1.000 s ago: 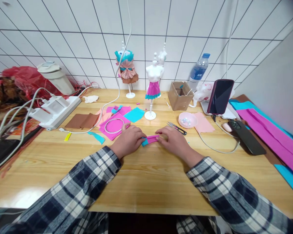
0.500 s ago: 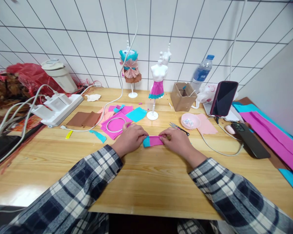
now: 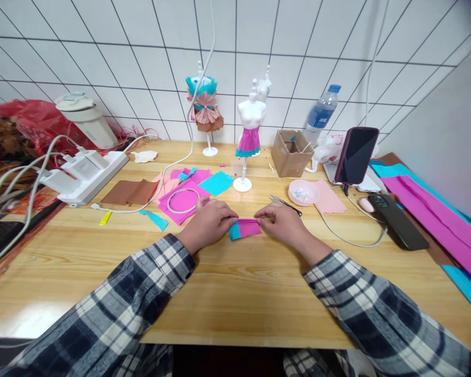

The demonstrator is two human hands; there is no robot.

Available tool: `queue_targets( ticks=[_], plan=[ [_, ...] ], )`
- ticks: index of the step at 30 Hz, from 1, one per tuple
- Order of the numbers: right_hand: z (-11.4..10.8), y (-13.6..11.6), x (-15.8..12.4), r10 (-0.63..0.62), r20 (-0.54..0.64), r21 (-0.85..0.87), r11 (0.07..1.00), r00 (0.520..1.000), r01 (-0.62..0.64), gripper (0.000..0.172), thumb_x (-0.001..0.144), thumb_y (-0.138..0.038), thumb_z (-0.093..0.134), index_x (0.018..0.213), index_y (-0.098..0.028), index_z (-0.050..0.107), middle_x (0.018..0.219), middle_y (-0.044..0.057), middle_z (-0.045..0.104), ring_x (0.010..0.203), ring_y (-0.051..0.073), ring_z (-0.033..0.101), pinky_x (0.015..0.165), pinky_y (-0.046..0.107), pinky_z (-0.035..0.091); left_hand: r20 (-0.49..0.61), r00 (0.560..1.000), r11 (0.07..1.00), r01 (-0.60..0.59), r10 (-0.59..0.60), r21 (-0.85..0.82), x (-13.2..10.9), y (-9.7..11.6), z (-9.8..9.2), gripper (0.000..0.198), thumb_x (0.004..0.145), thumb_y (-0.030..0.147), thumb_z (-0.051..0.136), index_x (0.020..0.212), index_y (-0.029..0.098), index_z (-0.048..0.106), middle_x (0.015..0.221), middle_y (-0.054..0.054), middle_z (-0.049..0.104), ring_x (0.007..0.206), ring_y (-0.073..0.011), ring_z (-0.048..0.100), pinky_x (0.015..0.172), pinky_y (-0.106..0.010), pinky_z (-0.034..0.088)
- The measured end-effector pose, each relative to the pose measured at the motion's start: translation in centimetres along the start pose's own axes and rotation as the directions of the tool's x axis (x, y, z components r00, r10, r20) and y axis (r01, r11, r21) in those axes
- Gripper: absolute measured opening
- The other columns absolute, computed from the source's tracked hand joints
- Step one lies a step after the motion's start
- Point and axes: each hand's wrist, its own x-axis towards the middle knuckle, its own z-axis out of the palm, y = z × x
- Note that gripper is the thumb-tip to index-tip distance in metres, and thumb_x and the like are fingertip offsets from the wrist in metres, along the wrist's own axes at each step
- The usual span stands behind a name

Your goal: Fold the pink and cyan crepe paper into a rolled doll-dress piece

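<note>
A small piece of magenta and teal crepe paper lies near the middle of the wooden table, with a narrow fold along its far edge. My left hand pinches its teal left end. At the far right corner, my right hand has thumb and fingertips closed on the magenta edge. Behind it stands a small white mannequin in a magenta skirt with a teal hem. Small scissors rest just beyond my right hand. A white ring sits on magenta paper to the left.
A dressed mannequin, a cardboard box and a bottle stand at the back. Right are a pink bowl, phones and long paper strips. A power strip and cable lie left.
My right fingers have shifted slightly on the magenta edge, and the paper's right end shows more. The whole view has moved a little.
</note>
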Motion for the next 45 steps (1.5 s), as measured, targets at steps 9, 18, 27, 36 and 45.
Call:
queue_targets(
  ticks=[9, 18, 27, 36, 45],
  plan=[
    [0.3, -1.0, 0.2, -0.039, -0.035, 0.099, 0.994, 0.999, 0.042, 0.013, 0.085, -0.025, 0.061, 0.088, -0.022, 0.073, 0.089, 0.002, 0.071, 0.078, 0.016, 0.061, 0.072, 0.029, 0.045, -0.038, 0.999, 1.0, 0.0, 0.001, 0.018, 0.7, 2.2, 0.5, 0.021, 0.09, 0.036, 0.056, 0.091, 0.026, 0.074, 0.092, -0.004, 0.074, 0.095, -0.0235, 0.061, 0.1, -0.049, 0.027],
    [0.3, -1.7, -0.4, 0.181, 0.042, 0.396, 0.9, 0.983, -0.183, 0.03, 0.081, -0.045, 0.06, 0.08, -0.018, 0.075, 0.064, -0.001, 0.067, 0.055, 0.012, 0.052, 0.052, 0.024, 0.039, -0.101, 0.972, 0.972, 0.197, -0.21, -0.124, 0.6, 3.0, -0.1, 0.02, 0.088, 0.034, 0.057, 0.09, 0.024, 0.074, 0.094, -0.002, 0.076, 0.092, -0.0225, 0.065, 0.088, -0.041, 0.041],
    [0.8, -2.2, -0.6, 0.169, 0.061, 0.315, 0.932, 0.984, -0.179, 0.023, 0.079, -0.038, 0.062, 0.081, -0.021, 0.076, 0.064, -0.001, 0.067, 0.055, 0.012, 0.054, 0.051, 0.023, 0.036, -0.102, 0.951, 0.921, 0.251, -0.292, -0.298, 0.9, 2.9, 0.1, 0.018, 0.083, 0.031, 0.061, 0.09, 0.024, 0.076, 0.096, -0.002, 0.078, 0.095, -0.0227, 0.069, 0.089, -0.039, 0.048],
    [1.4, -2.1, -0.5, 0.186, -0.011, 0.491, 0.857, 0.983, -0.157, 0.032, 0.076, -0.032, 0.067, 0.107, -0.021, 0.068, 0.086, 0.002, 0.075, 0.059, 0.012, 0.062, 0.059, 0.025, 0.049, -0.079, 0.947, 0.898, 0.265, -0.311, -0.352, 0.9, 2.8, 0.3, 0.02, 0.083, 0.032, 0.059, 0.088, 0.023, 0.076, 0.092, -0.002, 0.078, 0.091, -0.0219, 0.07, 0.083, -0.034, 0.052],
    [1.9, -1.9, -0.5, 0.201, 0.042, 0.497, 0.846, 0.979, -0.194, 0.015, 0.076, -0.029, 0.066, 0.087, -0.021, 0.072, 0.079, 0.002, 0.074, 0.065, 0.014, 0.065, 0.062, 0.027, 0.051, -0.052, 0.949, 0.893, 0.273, -0.311, -0.358, 0.9, 2.7, 0.3, 0.019, 0.083, 0.03, 0.058, 0.085, 0.023, 0.076, 0.09, -0.001, 0.078, 0.089, -0.0213, 0.07, 0.08, -0.034, 0.051]
  ],
)
